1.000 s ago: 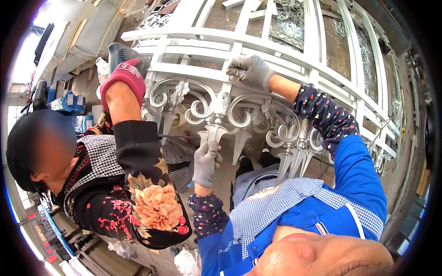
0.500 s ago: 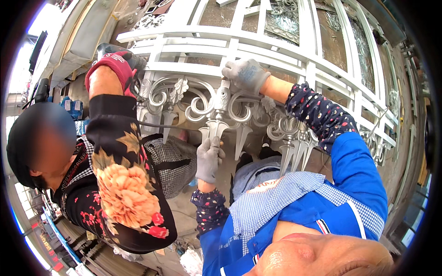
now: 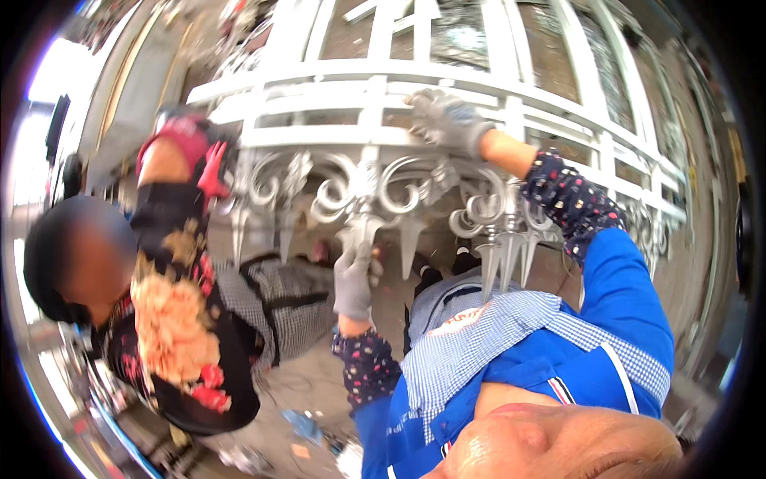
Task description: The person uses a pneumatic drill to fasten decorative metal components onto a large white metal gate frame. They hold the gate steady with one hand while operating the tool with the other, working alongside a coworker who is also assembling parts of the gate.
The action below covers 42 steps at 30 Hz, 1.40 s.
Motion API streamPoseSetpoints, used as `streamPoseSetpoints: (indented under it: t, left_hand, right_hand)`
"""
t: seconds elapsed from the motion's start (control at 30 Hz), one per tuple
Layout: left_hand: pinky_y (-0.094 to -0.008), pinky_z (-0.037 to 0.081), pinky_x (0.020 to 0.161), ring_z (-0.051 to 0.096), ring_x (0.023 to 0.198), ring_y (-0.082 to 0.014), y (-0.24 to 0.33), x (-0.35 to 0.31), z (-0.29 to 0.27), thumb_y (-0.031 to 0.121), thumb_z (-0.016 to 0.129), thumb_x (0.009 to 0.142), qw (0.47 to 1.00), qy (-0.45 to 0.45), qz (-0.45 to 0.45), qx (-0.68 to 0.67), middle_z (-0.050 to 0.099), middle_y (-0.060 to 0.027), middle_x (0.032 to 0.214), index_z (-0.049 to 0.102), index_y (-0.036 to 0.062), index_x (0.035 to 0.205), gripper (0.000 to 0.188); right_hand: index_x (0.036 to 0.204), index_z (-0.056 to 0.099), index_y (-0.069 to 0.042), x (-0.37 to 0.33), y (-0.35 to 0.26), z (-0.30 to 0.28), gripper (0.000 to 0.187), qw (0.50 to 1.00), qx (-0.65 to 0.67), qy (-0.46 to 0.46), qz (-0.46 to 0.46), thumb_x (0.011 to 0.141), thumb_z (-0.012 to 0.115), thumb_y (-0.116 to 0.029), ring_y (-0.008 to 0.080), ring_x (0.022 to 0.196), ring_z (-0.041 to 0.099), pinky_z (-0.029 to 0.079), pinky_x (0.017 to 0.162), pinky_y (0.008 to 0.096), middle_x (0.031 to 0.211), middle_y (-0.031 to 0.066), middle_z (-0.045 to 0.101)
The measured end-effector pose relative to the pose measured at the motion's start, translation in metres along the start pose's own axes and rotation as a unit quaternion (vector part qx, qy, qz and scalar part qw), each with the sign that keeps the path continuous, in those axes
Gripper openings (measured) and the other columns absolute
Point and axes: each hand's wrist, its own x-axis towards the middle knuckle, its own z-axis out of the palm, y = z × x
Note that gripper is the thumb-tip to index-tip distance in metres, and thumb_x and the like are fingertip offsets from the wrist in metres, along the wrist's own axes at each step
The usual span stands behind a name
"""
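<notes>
My left hand [image 3: 355, 281], in a grey work glove, pinches the lower end of a silver spear-point finial [image 3: 363, 232] on the fence panel. My right hand [image 3: 451, 121], gloved the same way, lies across the white rails [image 3: 319, 137] higher up. Its fingers look apart and hold nothing I can see, though motion blurs them. Between my hands and to both sides run silver scrolls [image 3: 400, 185] with leaf ornaments, joined to the lower rail. More silver spear points [image 3: 412, 249] hang along the same edge.
At the left a co-worker's hand in a red glove [image 3: 177, 144] holds a dark tool, blurred, at the panel's end. That person's flowered sleeve [image 3: 171, 319] is close to my left arm. White bars [image 3: 503, 40] stretch away at the back. Scraps lie on the floor [image 3: 307, 375].
My right hand has left the top of the silver finial and moved up onto the rails. My left hand keeps its hold. The co-worker's arm and tool have shifted left in view.
</notes>
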Motion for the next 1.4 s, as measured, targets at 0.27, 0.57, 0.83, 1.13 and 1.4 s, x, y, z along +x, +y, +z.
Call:
streamPoseSetpoints:
  t: [0.27,0.57,0.83,1.13,1.4]
  left_hand:
    - [-0.0327,0.039,0.049,0.050,0.055,-0.0170,-0.024,0.017,-0.013,0.009,0.048,0.096,0.975,-0.007,0.144,0.170,0.055,-0.0081,0.071,0.060,-0.0058,0.096,0.019]
    - [-0.0207,0.027,0.040,0.038,0.044,-0.0063,-0.004,0.018,0.000,0.028,0.050,0.099,0.970,0.010,0.080,0.228,0.048,0.0010,0.060,0.060,0.0057,0.088,0.027]
    - [-0.0293,0.040,0.048,0.050,0.053,-0.0180,-0.038,-0.008,-0.044,0.028,0.059,0.095,0.966,0.074,0.029,0.245,0.054,-0.0060,0.066,0.060,0.0055,0.100,0.023]
    - [-0.0203,0.024,0.046,0.035,0.049,-0.0045,0.034,-0.001,0.022,0.032,0.053,0.099,0.982,0.075,-0.070,0.160,0.045,0.0016,0.062,0.058,0.0009,0.092,0.033]
    - [-0.0196,0.023,0.046,0.033,0.048,-0.0044,0.036,0.003,0.019,0.038,0.056,0.097,0.986,0.076,-0.119,0.094,0.046,0.0009,0.060,0.059,-0.0001,0.094,0.038]
  right_hand:
    - [0.104,0.064,-0.007,-0.025,0.044,0.014,0.026,0.995,0.055,-0.086,0.001,0.089,0.059,-0.027,0.0348,0.090,0.064,0.049,0.080,0.0427,0.098,0.0173,0.066]
    - [0.115,0.063,-0.004,-0.055,0.270,-0.149,0.032,0.937,-0.045,0.230,0.258,0.093,0.049,-0.022,0.0293,0.102,0.064,0.053,0.084,0.0385,0.111,0.0126,0.067]
    - [0.137,0.051,-0.011,0.051,0.467,-0.041,0.043,0.836,-0.249,-0.307,0.380,0.094,0.050,-0.017,0.0247,0.124,0.048,0.037,0.103,0.0364,0.139,0.0081,0.050]
    - [0.131,0.054,-0.012,0.039,0.567,0.036,0.038,0.890,-0.252,-0.178,0.335,0.094,0.053,-0.020,0.0182,0.106,0.047,0.037,0.089,0.0316,0.125,0.0037,0.052]
    - [0.126,0.058,-0.014,0.025,0.615,0.027,0.033,0.895,-0.232,-0.130,0.357,0.094,0.055,-0.023,0.0125,0.090,0.045,0.036,0.076,0.0274,0.113,-0.0002,0.055]
